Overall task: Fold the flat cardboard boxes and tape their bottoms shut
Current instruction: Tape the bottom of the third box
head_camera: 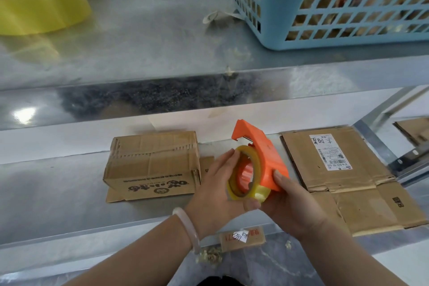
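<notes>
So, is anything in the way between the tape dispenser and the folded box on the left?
Nothing visible blocks it. The tape dispenser, held in the left hand and right hand, is just right of the folded box. Only a flat cardboard piece lies between them.

Two bare hands and forearms, one bangle at the wrist
The left hand [213, 186] and right hand [292, 206] are ungloved, and the nails that show are short and plain. The left wrist wears a smooth, rounded bangle [188, 225], pale pinkish white, faintly translucent, with a soft sheen. The left forearm [139, 255] and right forearm [348, 251] are bare down to the frame's edge, with a patch of black clothing [216, 281] between them
</notes>
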Motion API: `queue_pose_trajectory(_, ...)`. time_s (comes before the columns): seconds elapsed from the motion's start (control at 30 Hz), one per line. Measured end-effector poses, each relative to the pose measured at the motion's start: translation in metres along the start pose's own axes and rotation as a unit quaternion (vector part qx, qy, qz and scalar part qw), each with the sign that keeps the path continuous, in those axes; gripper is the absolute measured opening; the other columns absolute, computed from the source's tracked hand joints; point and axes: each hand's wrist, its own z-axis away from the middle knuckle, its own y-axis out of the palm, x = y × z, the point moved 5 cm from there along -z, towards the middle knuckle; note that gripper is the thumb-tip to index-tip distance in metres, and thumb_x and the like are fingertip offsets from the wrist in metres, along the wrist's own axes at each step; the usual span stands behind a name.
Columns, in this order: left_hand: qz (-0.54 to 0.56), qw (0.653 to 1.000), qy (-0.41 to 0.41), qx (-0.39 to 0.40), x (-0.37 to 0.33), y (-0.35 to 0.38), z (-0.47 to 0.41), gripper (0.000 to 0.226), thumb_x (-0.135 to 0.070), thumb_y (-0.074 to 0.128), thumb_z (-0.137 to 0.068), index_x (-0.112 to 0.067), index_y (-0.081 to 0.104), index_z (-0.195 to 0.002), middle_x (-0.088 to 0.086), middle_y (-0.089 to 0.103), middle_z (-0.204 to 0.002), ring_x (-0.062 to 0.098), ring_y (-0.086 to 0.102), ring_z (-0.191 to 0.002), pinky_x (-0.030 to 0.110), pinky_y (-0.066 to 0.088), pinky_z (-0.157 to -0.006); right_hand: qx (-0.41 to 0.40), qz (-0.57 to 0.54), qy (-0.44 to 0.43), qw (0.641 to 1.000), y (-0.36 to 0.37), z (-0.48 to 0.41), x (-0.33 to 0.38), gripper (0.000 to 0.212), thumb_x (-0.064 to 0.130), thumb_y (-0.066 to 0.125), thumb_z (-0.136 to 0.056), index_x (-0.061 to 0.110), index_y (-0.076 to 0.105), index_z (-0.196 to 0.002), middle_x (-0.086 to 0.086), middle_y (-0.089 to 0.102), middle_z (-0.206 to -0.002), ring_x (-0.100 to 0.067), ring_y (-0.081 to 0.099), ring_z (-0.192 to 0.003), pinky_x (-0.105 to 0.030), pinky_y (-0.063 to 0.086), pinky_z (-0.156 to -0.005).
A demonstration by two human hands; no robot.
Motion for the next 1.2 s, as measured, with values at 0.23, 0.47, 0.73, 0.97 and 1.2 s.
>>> queue_pose_trajectory(0.23,-0.007,0.999,0.038,-0.017,-0.007,-0.008,0.004,0.112,-0.056,0.089,-0.051,-0.051,0.022,-0.141,-0.023,0.028,-0.139,-0.008,0.03,-0.131,0.023,0.036,-0.107,-0.02,-0.001,0.026,0.999,0.017,0.006,-0.004,0.072,0.045,0.093,-0.053,0.0,0.073,-0.105,-0.021,0.071,-0.095,-0.031,0.072,-0.084,-0.039,0.06,-0.069)
queue_pose_trajectory(0.47,0.005,0.996,0.04,-0.084,-0.009,-0.009,0.016,0.104,-0.057,0.088,-0.047,-0.053,0.027,-0.131,-0.042,0.028,-0.127,-0.009,0.036,-0.125,0.004,0.031,-0.099,-0.064,0.03,0.039,0.997,0.026,0.003,-0.004,0.054,0.039,0.05,-0.086,-0.001,0.06,-0.122,-0.019,0.072,-0.093,-0.027,0.072,-0.081,-0.037,0.059,-0.067)
queue_pose_trajectory(0.73,-0.009,0.996,0.035,-0.077,-0.008,-0.008,0.02,0.1,-0.057,0.086,-0.047,-0.051,0.03,-0.129,-0.031,0.035,-0.132,-0.01,0.035,-0.125,0.003,0.03,-0.098,-0.062,0.04,0.021,0.997,0.015,0.002,0.004,0.082,0.028,0.087,-0.067,0.031,0.049,-0.14,-0.015,0.063,-0.13,-0.035,0.064,-0.114,-0.051,0.056,-0.088)
queue_pose_trajectory(0.97,0.044,0.998,0.032,-0.037,-0.009,-0.002,0.02,0.078,-0.048,0.085,-0.06,-0.048,0.043,-0.126,-0.025,0.035,-0.143,-0.001,0.036,-0.134,0.019,0.039,-0.104,-0.112,0.065,-0.057,0.99,0.014,0.009,0.016,0.035,0.016,0.043,-0.096,0.021,0.069,-0.119,-0.015,0.069,-0.101,-0.02,0.067,-0.077,-0.045,0.057,-0.071)
queue_pose_trajectory(1.2,0.391,0.883,-0.25,-0.07,0.014,-0.013,0.015,0.04,-0.032,0.063,-0.091,-0.012,0.058,-0.125,0.01,0.067,-0.117,0.025,0.066,-0.108,0.043,0.052,-0.097,-0.032,0.111,-0.063,0.991,0.014,0.021,0.036,0.065,0.048,0.087,-0.064,0.021,0.067,-0.12,-0.021,0.057,-0.073,-0.024,0.049,-0.042,-0.034,0.048,-0.049)
